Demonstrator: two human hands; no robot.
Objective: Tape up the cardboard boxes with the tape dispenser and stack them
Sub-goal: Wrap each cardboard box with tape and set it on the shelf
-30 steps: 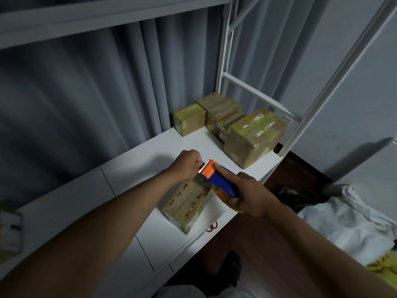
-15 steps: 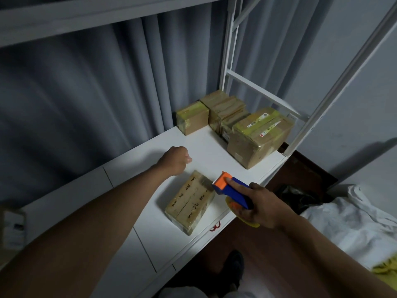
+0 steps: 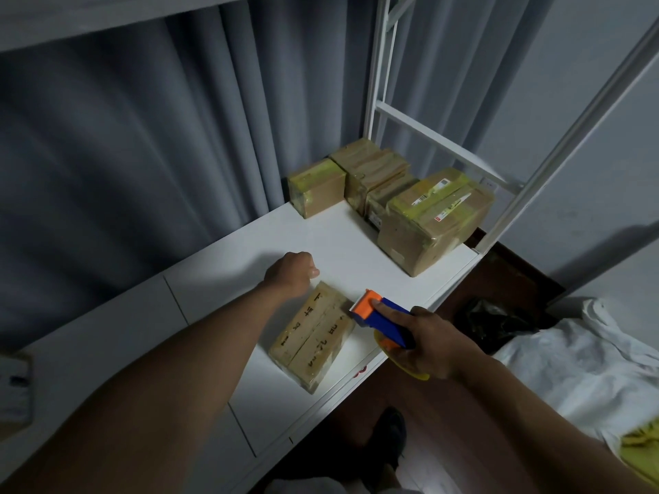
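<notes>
Now your right hand [image 3: 433, 345] grips the blue-and-orange plastic tape dispenser [image 3: 381, 319] just right of the flat brown cardboard box [image 3: 313, 336], whose long axis runs toward the tabletop's front edge, while your left hand [image 3: 290, 274] hovers fisted, empty, at its far end.

Can't read the writing on the box [image 3: 313, 333], way too small and dim. The right hand [image 3: 433, 342] covers the back half of the dispenser [image 3: 383, 317], so the tape roll is mostly hidden. The left hand [image 3: 292, 272] is curled with its fingers tucked out of sight, can't say if it's pinching anything. The rear boxes [image 3: 374, 172] partly block each other, labels unreadable. Something at the left edge [image 3: 14, 390] is cut off and blurry.
</notes>
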